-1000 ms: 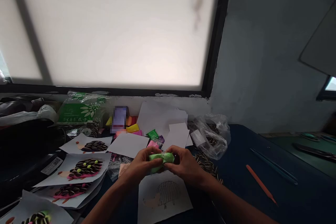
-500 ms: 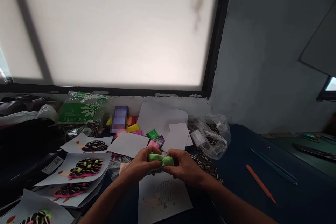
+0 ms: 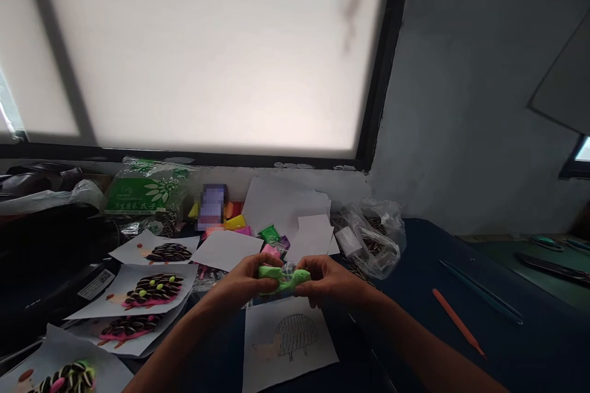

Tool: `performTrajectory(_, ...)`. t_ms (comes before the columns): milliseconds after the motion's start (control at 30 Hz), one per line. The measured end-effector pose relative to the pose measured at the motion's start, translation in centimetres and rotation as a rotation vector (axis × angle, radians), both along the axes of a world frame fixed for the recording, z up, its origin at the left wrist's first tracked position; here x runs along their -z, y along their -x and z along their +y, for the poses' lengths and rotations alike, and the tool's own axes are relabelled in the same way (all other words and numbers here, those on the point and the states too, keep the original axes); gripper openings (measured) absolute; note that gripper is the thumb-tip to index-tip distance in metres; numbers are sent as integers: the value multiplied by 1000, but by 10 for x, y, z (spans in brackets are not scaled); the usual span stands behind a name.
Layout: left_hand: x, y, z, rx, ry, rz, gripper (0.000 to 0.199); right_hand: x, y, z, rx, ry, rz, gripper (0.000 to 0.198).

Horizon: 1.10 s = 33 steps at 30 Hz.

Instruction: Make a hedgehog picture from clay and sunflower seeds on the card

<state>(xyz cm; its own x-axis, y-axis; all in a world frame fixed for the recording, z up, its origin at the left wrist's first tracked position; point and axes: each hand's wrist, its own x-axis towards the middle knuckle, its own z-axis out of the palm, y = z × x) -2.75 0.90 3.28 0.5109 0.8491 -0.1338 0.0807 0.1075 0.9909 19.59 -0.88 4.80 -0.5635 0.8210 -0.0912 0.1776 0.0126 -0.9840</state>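
A lump of light green modelling clay [image 3: 290,281] is stretched between my two hands above the table. My left hand [image 3: 251,276] pinches its left end, and my right hand [image 3: 325,277] pinches the right end between thumb and fingers. The middle of the clay is drawn thin, with something clear, perhaps plastic film, behind it. Just below my hands lies a white sheet with a hedgehog drawing [image 3: 295,334], its body filled with pencil lines and its face tinted a pale skin tone.
Finished hedgehog pictures [image 3: 154,290] with sunflower seeds on clay lie at left. Behind are blank papers [image 3: 228,250], coloured clay packets [image 3: 270,234] and a clear bag of seeds [image 3: 373,236]. An orange tool [image 3: 457,321] and blue tweezers [image 3: 482,291] lie at right.
My hands have moved slightly apart, stretching the green clay thinner in the middle. More of the hedgehog drawing shows below them. The view has shifted a little.
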Motion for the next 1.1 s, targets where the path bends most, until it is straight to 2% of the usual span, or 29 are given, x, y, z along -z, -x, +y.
performTrajectory(200,-4,-3,-2,36,22,-20,42,-1,1,-2,53,-45,-17,36)
performTrajectory(433,-5,-14,-7,-77,0,49,49,-4,6,-11,6,-63,-77,18)
performTrajectory(567,-4,-16,-8,-47,2,74,46,0,10,-14,44,-95,-80,10)
performTrajectory(700,-3,-16,-8,6,-34,84,36,4,11,-12,26,-44,-21,15)
performTrajectory(867,-9,-11,-5,-27,-35,25,37,2,2,-3,63,30,140,33)
performTrajectory(1100,-6,-9,-3,-30,-12,43,40,-4,-1,0,198,-2,227,47)
